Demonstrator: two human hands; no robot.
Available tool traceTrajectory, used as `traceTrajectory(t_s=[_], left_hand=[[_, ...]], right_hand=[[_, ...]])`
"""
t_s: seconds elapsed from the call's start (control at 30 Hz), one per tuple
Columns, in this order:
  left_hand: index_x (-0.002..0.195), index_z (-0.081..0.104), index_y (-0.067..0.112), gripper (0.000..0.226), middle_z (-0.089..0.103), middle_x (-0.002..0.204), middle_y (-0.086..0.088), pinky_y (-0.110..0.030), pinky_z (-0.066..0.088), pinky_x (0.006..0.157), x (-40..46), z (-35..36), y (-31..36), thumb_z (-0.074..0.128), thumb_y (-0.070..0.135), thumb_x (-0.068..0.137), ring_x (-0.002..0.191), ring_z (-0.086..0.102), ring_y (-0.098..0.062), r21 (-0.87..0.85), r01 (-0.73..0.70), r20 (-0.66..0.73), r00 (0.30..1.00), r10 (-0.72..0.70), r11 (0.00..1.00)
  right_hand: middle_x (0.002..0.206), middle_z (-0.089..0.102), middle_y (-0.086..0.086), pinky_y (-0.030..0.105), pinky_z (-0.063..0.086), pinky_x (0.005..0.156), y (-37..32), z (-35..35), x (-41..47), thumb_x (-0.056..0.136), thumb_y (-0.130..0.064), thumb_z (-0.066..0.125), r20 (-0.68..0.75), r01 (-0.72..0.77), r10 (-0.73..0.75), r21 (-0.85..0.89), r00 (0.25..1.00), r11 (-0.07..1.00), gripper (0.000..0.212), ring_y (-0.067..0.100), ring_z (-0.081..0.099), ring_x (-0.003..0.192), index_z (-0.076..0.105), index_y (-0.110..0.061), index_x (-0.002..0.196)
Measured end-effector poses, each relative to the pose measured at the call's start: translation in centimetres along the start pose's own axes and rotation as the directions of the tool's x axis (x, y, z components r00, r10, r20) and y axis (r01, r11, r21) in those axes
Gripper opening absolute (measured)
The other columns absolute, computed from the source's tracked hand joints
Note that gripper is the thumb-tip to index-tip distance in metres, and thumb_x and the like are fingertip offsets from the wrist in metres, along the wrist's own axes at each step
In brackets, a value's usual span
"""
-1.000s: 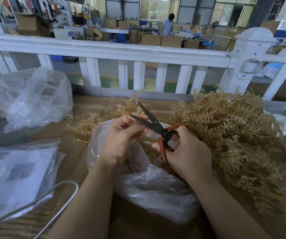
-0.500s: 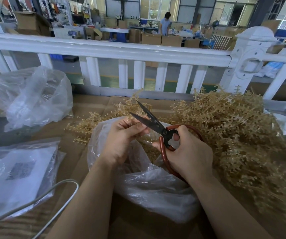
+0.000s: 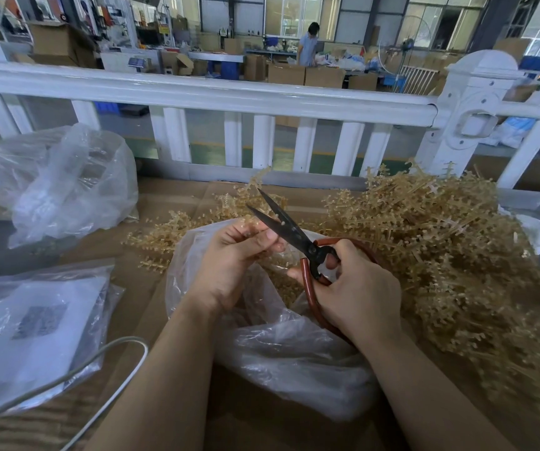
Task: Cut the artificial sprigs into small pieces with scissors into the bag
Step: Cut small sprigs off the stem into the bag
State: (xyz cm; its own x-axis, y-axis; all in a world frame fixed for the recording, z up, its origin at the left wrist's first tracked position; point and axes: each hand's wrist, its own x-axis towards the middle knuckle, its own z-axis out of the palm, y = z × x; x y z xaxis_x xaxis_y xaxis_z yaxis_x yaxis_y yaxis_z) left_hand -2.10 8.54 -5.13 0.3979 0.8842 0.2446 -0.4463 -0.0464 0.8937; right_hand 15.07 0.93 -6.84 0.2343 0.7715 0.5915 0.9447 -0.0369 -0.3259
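Behind a white railing, on the brown cardboard worktop [image 3: 171, 203], plenty is left: a big heap of tan plastic sprigs [image 3: 451, 255] crowds the right edge while the left hand [image 3: 233, 255] pinches a sprig over the clear plastic bag [image 3: 294, 359] holding cut bits, and the right hand [image 3: 356, 288] grips red-handled scissors [image 3: 291, 231], blades parted.

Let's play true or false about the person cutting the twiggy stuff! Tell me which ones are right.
1. The scissors have red handles. True.
2. The left hand holds the scissors. False: the right hand grips them; the left hand pinches a small sprig piece.
3. The scissor blades are open. True.
4. The big sprig pile lies left of the hands. False: it lies to their right.
5. The clear bag sits under the hands. True.
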Motion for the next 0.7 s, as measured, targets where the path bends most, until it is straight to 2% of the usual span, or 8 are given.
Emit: traceTrajectory(t_s=[0.1,0.23,0.33,0.5,0.63,0.7], left_hand=[[0.071,0.076,0.018,0.007,0.072,0.071,-0.004,-0.041,0.049,0.084,0.03,0.03,-0.06,0.075,0.013,0.075,0.069,0.067,-0.015,-0.023,0.001,0.001,1.0,-0.001,1.0],[0.074,0.075,0.017,0.009,0.072,0.073,-0.003,-0.032,0.052,0.077,0.07,0.18,0.11,0.071,0.009,0.075,0.068,0.066,-0.014,-0.076,0.013,-0.026,1.0,-0.015,0.997],[0.081,0.074,0.012,0.006,0.073,0.079,-0.003,-0.026,0.053,0.075,0.03,0.23,0.16,0.073,0.008,0.077,0.07,0.067,-0.012,-0.118,0.004,-0.046,0.999,-0.01,0.993],[0.074,0.076,0.018,0.012,0.074,0.079,-0.002,-0.024,0.054,0.073,0.09,0.18,0.26,0.068,0.011,0.081,0.072,0.068,-0.012,-0.112,0.009,-0.034,0.999,-0.012,0.994],[0.083,0.077,0.016,0.008,0.074,0.083,-0.001,-0.022,0.054,0.072,0.01,0.04,0.27,0.07,0.02,0.086,0.074,0.068,-0.01,-0.128,0.026,-0.002,1.0,-0.027,0.991],[0.083,0.077,0.015,0.01,0.074,0.08,-0.001,-0.021,0.055,0.069,-0.02,0.1,0.3,0.072,0.023,0.079,0.071,0.067,-0.009,-0.148,0.037,0.001,0.999,-0.038,0.988]], right_hand=[[0.067,0.046,-0.023,0.011,0.021,0.049,0.02,-0.01,-0.01,0.072,-0.099,0.019,0.005,-0.005,0.005,0.0,1.0,1.0,0.067,-0.003,0.039,0.056,0.039,-0.036,0.081],[0.063,0.039,-0.026,0.012,0.021,0.048,-0.04,0.09,0.02,0.072,-0.1,0.011,-0.005,-0.015,0.016,0.029,1.0,0.999,0.07,-0.01,0.033,0.052,0.036,-0.036,0.079],[0.062,0.037,-0.028,0.011,0.019,0.048,-0.04,0.12,0.05,0.074,-0.099,0.014,0.002,-0.021,0.021,0.03,1.0,0.999,0.065,-0.014,0.03,0.052,0.034,-0.037,0.079],[0.064,0.041,-0.028,0.011,0.023,0.049,0.37,0.41,0.12,0.07,-0.101,0.019,0.032,-0.016,0.015,0.024,0.999,1.0,0.066,-0.011,0.035,0.053,0.036,-0.037,0.08],[0.066,0.05,-0.024,0.01,0.024,0.051,0.51,0.47,0.13,0.067,-0.103,0.021,0.035,-0.017,0.015,0.047,0.999,0.999,0.073,-0.006,0.039,0.053,0.042,-0.035,0.081],[0.069,0.054,-0.023,0.011,0.029,0.051,0.58,0.52,0.2,0.066,-0.103,0.021,0.044,-0.008,0.005,0.064,0.999,0.998,0.076,-0.002,0.047,0.057,0.047,-0.034,0.085]])
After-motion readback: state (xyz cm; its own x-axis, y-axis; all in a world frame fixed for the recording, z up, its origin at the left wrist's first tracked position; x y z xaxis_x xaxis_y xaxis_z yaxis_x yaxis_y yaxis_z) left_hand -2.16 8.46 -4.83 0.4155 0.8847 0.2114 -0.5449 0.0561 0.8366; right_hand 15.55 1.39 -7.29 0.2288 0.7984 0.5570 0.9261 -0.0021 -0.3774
